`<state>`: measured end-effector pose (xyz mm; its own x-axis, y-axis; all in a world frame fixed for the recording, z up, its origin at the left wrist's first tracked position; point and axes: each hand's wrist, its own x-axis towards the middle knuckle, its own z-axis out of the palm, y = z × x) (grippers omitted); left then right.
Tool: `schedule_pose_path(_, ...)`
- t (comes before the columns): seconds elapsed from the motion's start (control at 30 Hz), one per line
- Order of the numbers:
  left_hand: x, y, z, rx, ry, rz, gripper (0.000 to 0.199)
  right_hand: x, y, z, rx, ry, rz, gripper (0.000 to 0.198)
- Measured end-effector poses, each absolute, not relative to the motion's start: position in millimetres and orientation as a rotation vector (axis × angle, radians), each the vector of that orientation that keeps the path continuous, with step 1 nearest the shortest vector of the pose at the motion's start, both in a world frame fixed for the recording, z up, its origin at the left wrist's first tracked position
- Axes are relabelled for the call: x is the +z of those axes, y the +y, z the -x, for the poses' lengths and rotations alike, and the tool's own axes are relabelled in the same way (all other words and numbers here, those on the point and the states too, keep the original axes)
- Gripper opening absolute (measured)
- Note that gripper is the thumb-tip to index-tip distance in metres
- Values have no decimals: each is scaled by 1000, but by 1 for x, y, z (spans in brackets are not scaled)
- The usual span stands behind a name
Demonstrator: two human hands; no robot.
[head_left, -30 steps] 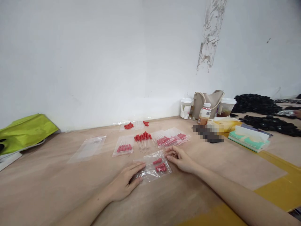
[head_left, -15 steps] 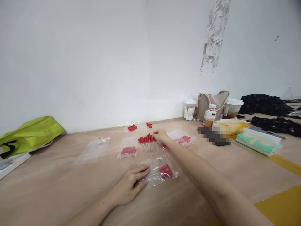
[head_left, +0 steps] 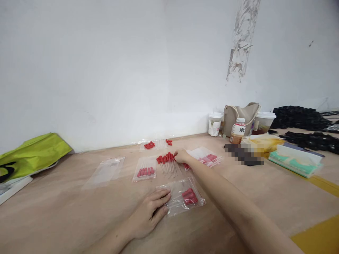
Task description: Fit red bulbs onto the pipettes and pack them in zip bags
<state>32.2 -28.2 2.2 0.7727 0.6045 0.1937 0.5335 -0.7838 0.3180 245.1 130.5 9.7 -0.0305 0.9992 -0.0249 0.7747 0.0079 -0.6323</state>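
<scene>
My left hand [head_left: 152,213] lies on the left edge of a clear zip bag [head_left: 174,204], its fingers stretched out over the plastic. Inside that bag, red handles [head_left: 189,196] show at the right end, with thin shafts towards my hand. My right hand [head_left: 181,156] reaches forward, fingertips pinched on a red-handled thin-shafted tool [head_left: 175,154] at the right end of a loose row. The row of red-handled tools [head_left: 165,158] fans out, thin metal shafts pointing towards me. Left of it lies another zip bag [head_left: 136,176] holding several such tools.
Flat clear bags [head_left: 106,173] lie at left, near a lime-green bag [head_left: 37,151]. Small red pieces [head_left: 149,145] rest by the wall. More filled bags [head_left: 203,155] lie beyond my right wrist. Cups, a bottle [head_left: 237,131], a handbag [head_left: 243,114] and tissues [head_left: 295,163] stand right.
My right hand stays at the right end of the row, its fingers now closer around a tool there. My left hand still rests on the bag. The view has shifted slightly.
</scene>
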Motion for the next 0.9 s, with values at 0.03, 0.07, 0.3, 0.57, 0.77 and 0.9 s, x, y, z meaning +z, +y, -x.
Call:
schedule_pose_path(0.03,2,-28,-32,419,894,-2721,39,10,130,-244,679,-1841,1815,19)
schedule_pose_path(0.07,3,-29,-32,419,897,-2719,39,10,129,-244,668,-1819,1810,14)
schedule_pose_path(0.3,5,-31,-32,439,904,-2678,38,23,116,-260,565,-1509,1705,24)
schedule_pose_path(0.57,2,-28,-31,433,878,-2682,36,13,29,-333,559,-1169,1321,22)
schedule_pose_path(0.77,2,-27,-30,398,881,-2683,36,-19,-5,-337,646,-1057,1124,30)
schedule_pose_path(0.9,1,-27,-30,399,881,-2671,36,-26,-2,-327,719,-1014,1093,32)
